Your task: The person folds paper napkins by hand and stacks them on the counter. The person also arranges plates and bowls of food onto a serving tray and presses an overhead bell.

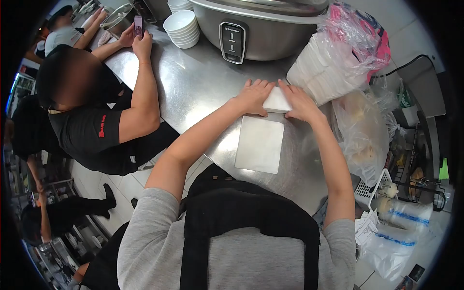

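On the steel table, a small stack of white paper napkins lies between my two hands. My left hand presses against its left side, fingers pointing forward and thumb at the near corner. Against the right side rests my right hand, its thumb near the other close corner. Just nearer to me, a flat white rectangular sheet or thin pile lies on the metal, touched by neither hand. Right of the hands leans a big plastic-wrapped pack of white napkins.
A large steel cooker stands at the back, beside stacked white bowls. A co-worker leans on the steel table at left, holding a phone. Plastic bags crowd the right side.
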